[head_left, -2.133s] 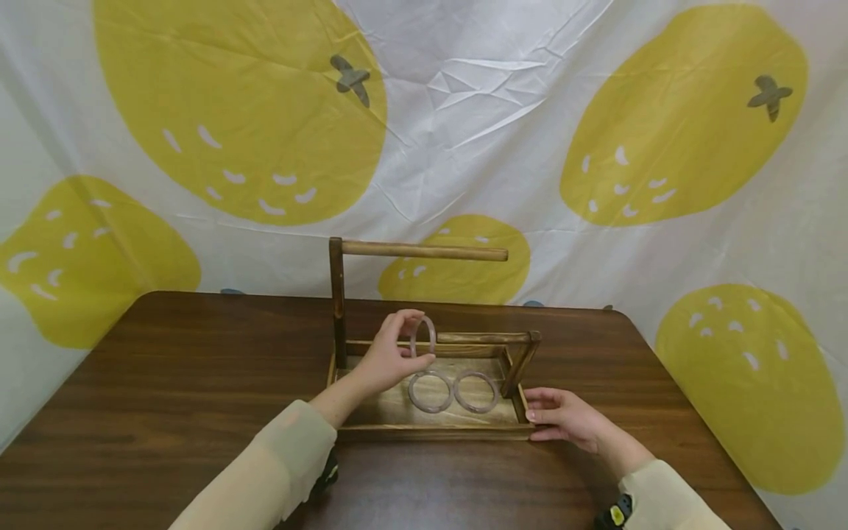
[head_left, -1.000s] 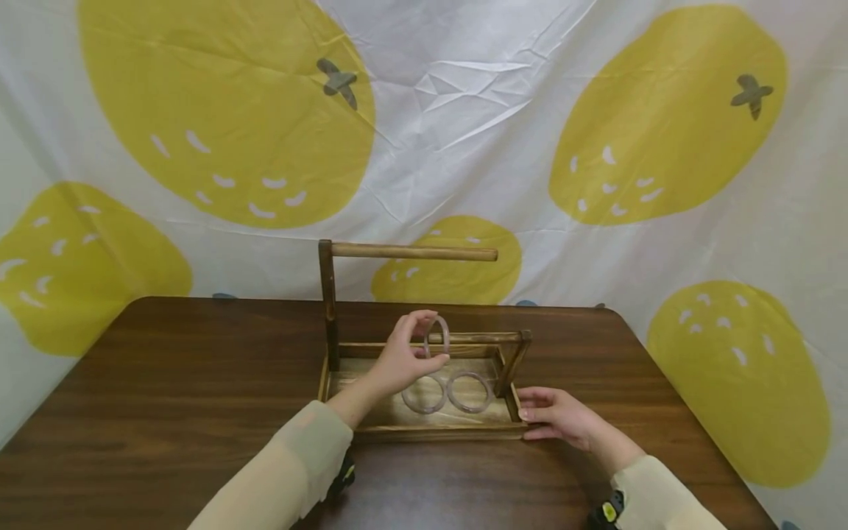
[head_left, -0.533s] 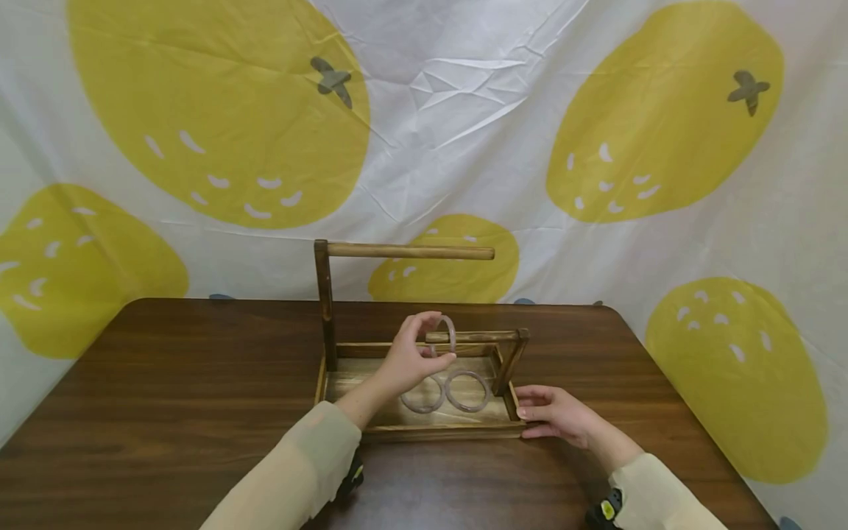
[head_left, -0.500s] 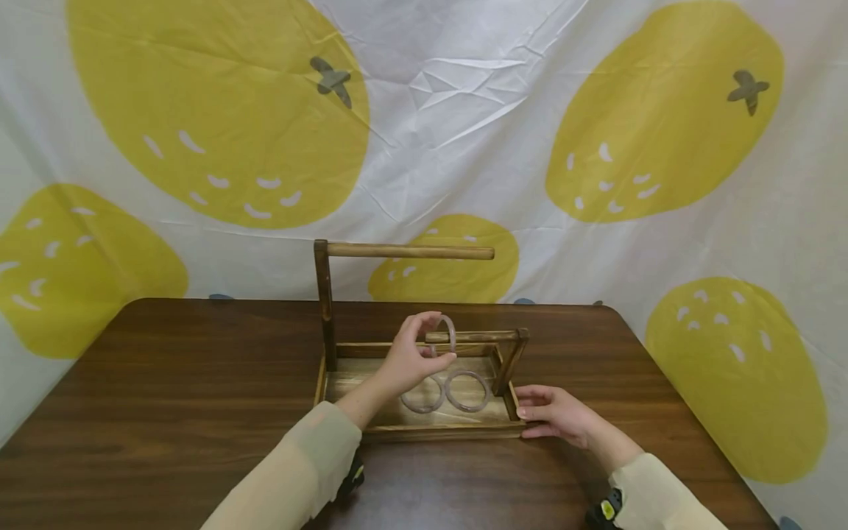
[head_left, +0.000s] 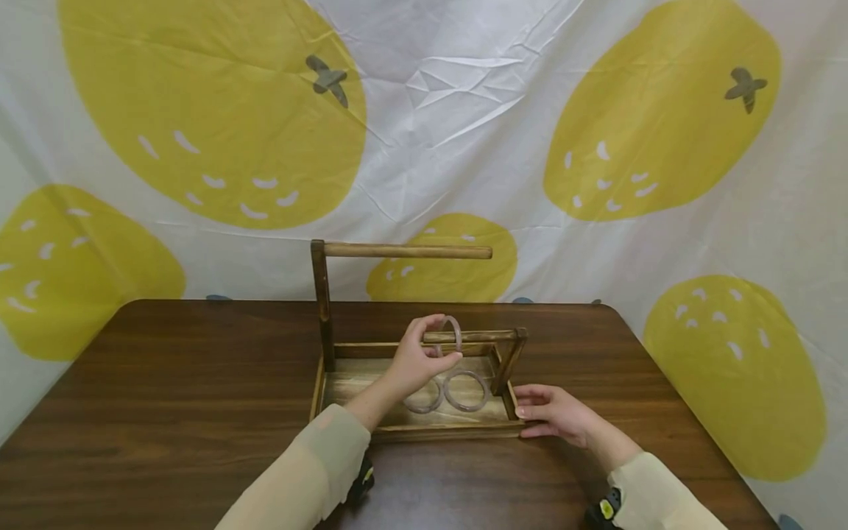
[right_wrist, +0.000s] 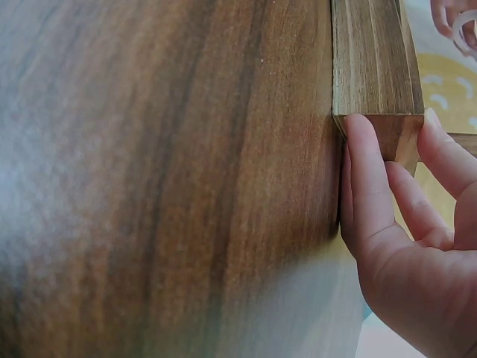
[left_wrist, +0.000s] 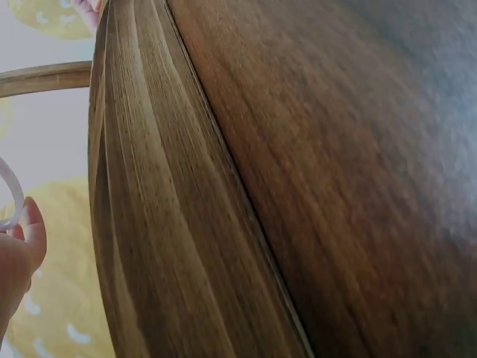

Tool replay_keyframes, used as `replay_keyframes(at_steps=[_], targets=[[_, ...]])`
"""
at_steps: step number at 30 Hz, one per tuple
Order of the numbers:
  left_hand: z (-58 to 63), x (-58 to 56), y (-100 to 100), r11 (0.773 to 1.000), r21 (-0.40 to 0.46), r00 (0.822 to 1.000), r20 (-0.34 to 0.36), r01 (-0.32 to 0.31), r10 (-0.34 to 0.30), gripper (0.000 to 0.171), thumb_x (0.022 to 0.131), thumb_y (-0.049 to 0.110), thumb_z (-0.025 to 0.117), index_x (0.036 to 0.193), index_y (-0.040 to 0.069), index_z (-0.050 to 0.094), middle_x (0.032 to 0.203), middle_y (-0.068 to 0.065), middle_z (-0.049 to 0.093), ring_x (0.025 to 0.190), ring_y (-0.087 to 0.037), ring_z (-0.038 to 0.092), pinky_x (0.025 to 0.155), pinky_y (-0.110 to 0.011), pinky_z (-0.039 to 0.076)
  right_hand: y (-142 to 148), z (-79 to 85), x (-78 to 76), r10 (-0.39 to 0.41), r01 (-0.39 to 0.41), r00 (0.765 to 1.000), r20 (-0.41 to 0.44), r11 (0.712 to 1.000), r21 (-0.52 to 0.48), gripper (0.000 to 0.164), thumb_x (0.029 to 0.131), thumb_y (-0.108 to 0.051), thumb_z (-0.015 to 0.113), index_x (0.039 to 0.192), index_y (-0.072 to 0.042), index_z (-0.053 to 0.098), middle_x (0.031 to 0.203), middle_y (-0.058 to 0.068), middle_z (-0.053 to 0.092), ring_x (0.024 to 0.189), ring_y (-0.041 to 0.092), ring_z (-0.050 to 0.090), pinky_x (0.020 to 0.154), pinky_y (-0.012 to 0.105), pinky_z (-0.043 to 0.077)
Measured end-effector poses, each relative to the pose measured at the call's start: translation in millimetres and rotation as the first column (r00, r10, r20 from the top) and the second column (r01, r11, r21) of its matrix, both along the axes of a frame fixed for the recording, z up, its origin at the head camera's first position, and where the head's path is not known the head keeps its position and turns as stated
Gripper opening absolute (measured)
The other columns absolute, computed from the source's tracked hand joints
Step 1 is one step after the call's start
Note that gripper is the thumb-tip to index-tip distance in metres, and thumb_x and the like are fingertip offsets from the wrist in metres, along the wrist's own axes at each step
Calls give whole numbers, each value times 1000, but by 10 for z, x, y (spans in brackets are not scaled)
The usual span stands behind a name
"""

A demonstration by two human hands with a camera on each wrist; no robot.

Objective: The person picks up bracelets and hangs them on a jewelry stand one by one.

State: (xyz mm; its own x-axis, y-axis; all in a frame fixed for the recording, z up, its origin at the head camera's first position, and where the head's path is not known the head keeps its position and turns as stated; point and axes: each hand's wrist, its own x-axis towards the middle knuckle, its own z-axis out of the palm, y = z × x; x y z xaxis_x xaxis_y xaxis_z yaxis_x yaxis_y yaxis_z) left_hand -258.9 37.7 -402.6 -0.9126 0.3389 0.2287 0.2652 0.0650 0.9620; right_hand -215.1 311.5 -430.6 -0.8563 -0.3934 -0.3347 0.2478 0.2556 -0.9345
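Observation:
My left hand (head_left: 417, 361) pinches a pale, translucent bangle (head_left: 457, 335) upright between thumb and fingers. The bangle is around the lower bar (head_left: 486, 336) of a wooden jewelry stand (head_left: 457, 434), and the bar's free end shows to its left. Two more bangles lie flat in the stand's tray: the right bangle (head_left: 466, 391) in full sight, the left bangle (head_left: 424, 408) partly hidden by my left hand. My right hand (head_left: 559, 416) holds the tray's right end. In the right wrist view the thumb (right_wrist: 440, 153) is at the upper edge, with fingertips against the end face.
The stand's taller upper bar (head_left: 407, 251) extends right from the left post (head_left: 321, 302), its right end free. A shorter post (head_left: 509, 364) carries the lower bar. All stands on a dark wooden table (head_left: 199, 397), before a lemon-print cloth (head_left: 457, 147).
My left hand has moved the bangle rightward over the lower bar's free end and along the bar. My right hand has stayed at the tray's end. The head view has shifted slightly.

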Motion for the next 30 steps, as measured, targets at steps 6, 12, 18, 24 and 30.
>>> replay_keyframes(at_steps=[6, 12, 18, 24, 30], targets=[[138, 89, 0, 1000, 20, 999, 30, 12, -13, 62, 84, 9, 67, 137, -1, 38, 138, -21, 35, 125, -33, 38, 97, -48, 43, 0, 2, 1, 0, 0, 1000, -1, 1000, -3, 70, 91, -17, 62, 139, 17, 23, 130, 29, 46, 98, 16, 61, 84, 40, 54], [265, 179, -10, 999, 29, 998, 53, 12, -14, 59, 85, 9, 66, 137, -2, 38, 137, -22, 37, 125, -33, 38, 99, -48, 42, -11, 18, 12, 4, -4, 1000, -4, 1000, -8, 68, 92, -14, 59, 138, 18, 22, 130, 30, 45, 98, 15, 61, 84, 40, 54], [34, 17, 67, 997, 77, 997, 75, 2, -7, 62, 85, 11, 67, 139, 3, 38, 139, -19, 37, 126, -32, 39, 99, -46, 43, -12, 14, 13, 8, -8, 1000, -5, 1000, -7, 67, 92, -14, 59, 139, 18, 22, 132, 34, 42, 99, 16, 61, 84, 41, 54], [-64, -22, 133, 990, 141, 997, 72, -8, -2, 60, 85, 11, 67, 137, 2, 41, 138, -19, 38, 126, -32, 39, 101, -45, 42, -3, -5, 7, 6, -6, 1000, -7, 1000, -10, 68, 92, -14, 59, 138, 18, 22, 131, 32, 44, 99, 16, 61, 84, 41, 54], [-76, -4, 200, 981, 193, 997, 75, -25, 11, 56, 84, 8, 67, 134, 2, 45, 138, -16, 43, 124, -32, 44, 100, -44, 43, 0, -7, 5, 3, -3, 1000, -3, 1000, -10, 68, 91, -15, 60, 139, 17, 22, 131, 33, 43, 99, 15, 60, 84, 41, 54]])
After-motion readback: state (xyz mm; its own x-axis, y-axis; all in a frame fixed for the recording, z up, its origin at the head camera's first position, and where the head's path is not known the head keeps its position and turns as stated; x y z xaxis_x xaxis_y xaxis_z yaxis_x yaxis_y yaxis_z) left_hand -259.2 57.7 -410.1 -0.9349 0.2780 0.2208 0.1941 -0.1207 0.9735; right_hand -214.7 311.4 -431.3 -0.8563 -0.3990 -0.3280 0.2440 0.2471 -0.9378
